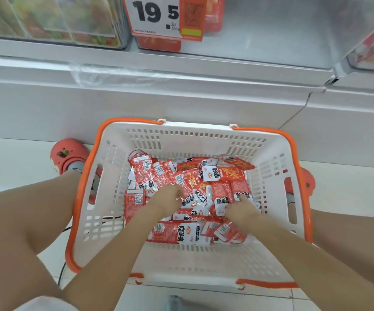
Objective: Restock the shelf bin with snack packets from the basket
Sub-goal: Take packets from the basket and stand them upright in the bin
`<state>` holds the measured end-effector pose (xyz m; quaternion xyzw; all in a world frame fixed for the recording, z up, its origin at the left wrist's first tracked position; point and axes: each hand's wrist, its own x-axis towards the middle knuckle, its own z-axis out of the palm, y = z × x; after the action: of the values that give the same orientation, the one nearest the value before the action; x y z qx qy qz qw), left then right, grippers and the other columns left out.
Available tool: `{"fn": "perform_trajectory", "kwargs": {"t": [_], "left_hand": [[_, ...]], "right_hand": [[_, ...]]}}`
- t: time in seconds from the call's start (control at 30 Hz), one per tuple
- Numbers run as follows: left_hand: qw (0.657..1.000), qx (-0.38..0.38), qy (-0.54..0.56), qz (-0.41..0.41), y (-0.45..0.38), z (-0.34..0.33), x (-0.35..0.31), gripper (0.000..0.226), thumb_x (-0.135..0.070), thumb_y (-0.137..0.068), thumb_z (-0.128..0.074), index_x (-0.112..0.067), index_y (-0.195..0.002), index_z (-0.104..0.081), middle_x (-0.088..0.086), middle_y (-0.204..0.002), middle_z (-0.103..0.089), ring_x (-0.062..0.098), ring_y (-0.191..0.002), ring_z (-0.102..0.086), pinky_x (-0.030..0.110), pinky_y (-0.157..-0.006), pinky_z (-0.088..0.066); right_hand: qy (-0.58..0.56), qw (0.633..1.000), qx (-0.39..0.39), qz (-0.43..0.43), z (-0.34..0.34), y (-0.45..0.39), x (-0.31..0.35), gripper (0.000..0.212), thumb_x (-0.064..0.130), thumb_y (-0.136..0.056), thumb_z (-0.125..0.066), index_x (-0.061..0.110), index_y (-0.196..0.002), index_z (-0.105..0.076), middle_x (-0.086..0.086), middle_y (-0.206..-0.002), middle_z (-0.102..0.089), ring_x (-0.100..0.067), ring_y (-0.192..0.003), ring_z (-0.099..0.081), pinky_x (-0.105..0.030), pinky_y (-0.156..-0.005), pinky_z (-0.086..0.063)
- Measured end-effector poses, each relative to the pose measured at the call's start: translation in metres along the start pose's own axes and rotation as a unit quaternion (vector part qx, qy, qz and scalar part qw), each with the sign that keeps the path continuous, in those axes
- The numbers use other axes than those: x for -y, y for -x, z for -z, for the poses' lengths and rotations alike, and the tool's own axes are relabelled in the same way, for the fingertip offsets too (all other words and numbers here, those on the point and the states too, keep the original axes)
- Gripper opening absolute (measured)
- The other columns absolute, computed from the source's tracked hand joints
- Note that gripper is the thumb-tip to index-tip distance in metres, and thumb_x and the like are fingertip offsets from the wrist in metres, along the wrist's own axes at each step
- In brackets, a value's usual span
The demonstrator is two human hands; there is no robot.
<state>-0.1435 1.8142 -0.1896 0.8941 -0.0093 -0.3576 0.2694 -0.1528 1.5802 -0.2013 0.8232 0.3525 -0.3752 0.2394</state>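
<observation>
Our 2 hands dig into the basket (278, 158): left hand (170, 196) and right hand (242, 209) each curl around snack packets (221, 173).

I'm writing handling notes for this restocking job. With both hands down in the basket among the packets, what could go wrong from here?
1. The snack packets lie loose and overlapping, so a handful grabbed by the left hand or right hand may shed a few on the way up.
2. The shelf bin sits above and behind the price sign, which the lift might knock.
3. The basket stands between the feet, so stepping could tip it.
</observation>
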Motion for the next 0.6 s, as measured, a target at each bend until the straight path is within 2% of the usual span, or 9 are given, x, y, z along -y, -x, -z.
{"fn": "perform_trajectory", "kwargs": {"t": [0.1,0.17,0.23,0.3,0.33,0.4,0.5,0.57,0.6], "left_hand": [[0.992,-0.023,0.122,0.007,0.01,0.018,-0.015,0.018,-0.017,-0.093,-0.058,-0.009,-0.108,-0.062,0.004,-0.108,-0.061,0.019,-0.096,-0.058,0.028,-0.081,-0.047],[0.982,0.008,0.188,0.013,0.019,0.039,-0.03,0.023,-0.029,-0.094,-0.057,-0.013,-0.109,-0.064,-0.004,-0.104,-0.06,0.015,-0.099,-0.057,0.027,-0.083,-0.043],[0.975,0.041,0.22,0.021,0.029,0.06,-0.045,0.028,-0.043,-0.094,-0.053,-0.02,-0.107,-0.063,-0.006,-0.107,-0.061,0.016,-0.106,-0.057,0.031,-0.087,-0.045],[0.96,0.097,0.259,0.038,0.039,0.082,-0.059,0.039,-0.05,-0.093,-0.048,-0.02,-0.114,-0.06,-0.002,-0.114,-0.061,0.019,-0.112,-0.056,0.035,-0.094,-0.045],[0.948,0.139,0.284,0.043,0.045,0.092,-0.065,0.046,-0.049,-0.092,-0.05,-0.016,-0.122,-0.057,0.001,-0.117,-0.059,0.02,-0.111,-0.057,0.034,-0.093,-0.047],[0.904,0.215,0.368,0.024,0.059,0.109,-0.077,0.052,-0.038,-0.087,-0.057,-0.008,-0.129,-0.052,0.009,-0.121,-0.056,0.022,-0.104,-0.061,0.031,-0.085,-0.055],[0.815,0.236,0.528,-0.017,0.08,0.125,-0.098,0.045,-0.028,-0.086,-0.056,-0.003,-0.123,-0.052,0.017,-0.116,-0.061,0.025,-0.099,-0.064,0.039,-0.086,-0.056],[0.795,0.24,0.556,-0.041,0.093,0.132,-0.112,0.044,-0.03,-0.082,-0.057,-0.005,-0.118,-0.056,0.015,-0.106,-0.067,0.024,-0.094,-0.066,0.041,-0.082,-0.057],[0.801,0.229,0.549,-0.057,0.098,0.134,-0.117,0.041,-0.027,-0.08,-0.059,-0.005,-0.114,-0.057,0.013,-0.102,-0.069,0.021,-0.091,-0.067,0.04,-0.083,-0.057]], "right_hand": [[-0.095,0.992,-0.081,0.003,0.027,0.016,-0.02,0.026,0.011,-0.086,-0.062,0.022,-0.11,-0.062,0.004,-0.111,-0.064,-0.019,-0.109,-0.056,-0.038,-0.1,-0.025],[-0.152,0.976,-0.157,0.017,0.051,0.03,-0.031,0.03,0.022,-0.086,-0.065,0.025,-0.116,-0.061,0.007,-0.113,-0.064,-0.017,-0.112,-0.052,-0.034,-0.091,-0.023],[-0.163,0.96,-0.222,0.044,0.081,0.048,-0.038,0.032,0.025,-0.087,-0.064,0.025,-0.119,-0.061,0.008,-0.11,-0.063,-0.016,-0.11,-0.052,-0.035,-0.09,-0.025],[-0.156,0.929,-0.326,0.08,0.11,0.072,-0.041,0.018,0.021,-0.086,-0.066,0.025,-0.104,-0.065,0.007,-0.096,-0.063,-0.019,-0.1,-0.057,-0.038,-0.088,-0.031],[-0.144,0.907,-0.384,0.096,0.122,0.085,-0.042,0.015,0.017,-0.084,-0.068,0.026,-0.094,-0.063,0.006,-0.088,-0.061,-0.02,-0.091,-0.059,-0.039,-0.085,-0.033],[-0.121,0.853,-0.497,0.107,0.14,0.106,-0.046,0.032,0.007,-0.076,-0.073,0.029,-0.088,-0.054,0.006,-0.08,-0.058,-0.02,-0.079,-0.057,-0.04,-0.082,-0.036],[-0.104,0.784,-0.6,0.12,0.157,0.126,-0.051,0.041,-0.002,-0.066,-0.069,0.025,-0.092,-0.052,0.0,-0.086,-0.061,-0.02,-0.082,-0.048,-0.037,-0.082,-0.034],[-0.117,0.75,-0.636,0.141,0.166,0.138,-0.053,0.038,-0.004,-0.069,-0.065,0.021,-0.095,-0.054,-0.005,-0.09,-0.063,-0.023,-0.086,-0.048,-0.035,-0.081,-0.035],[-0.122,0.739,-0.647,0.145,0.168,0.142,-0.055,0.037,-0.006,-0.072,-0.063,0.02,-0.096,-0.054,-0.006,-0.091,-0.064,-0.024,-0.087,-0.05,-0.034,-0.081,-0.036]]}}
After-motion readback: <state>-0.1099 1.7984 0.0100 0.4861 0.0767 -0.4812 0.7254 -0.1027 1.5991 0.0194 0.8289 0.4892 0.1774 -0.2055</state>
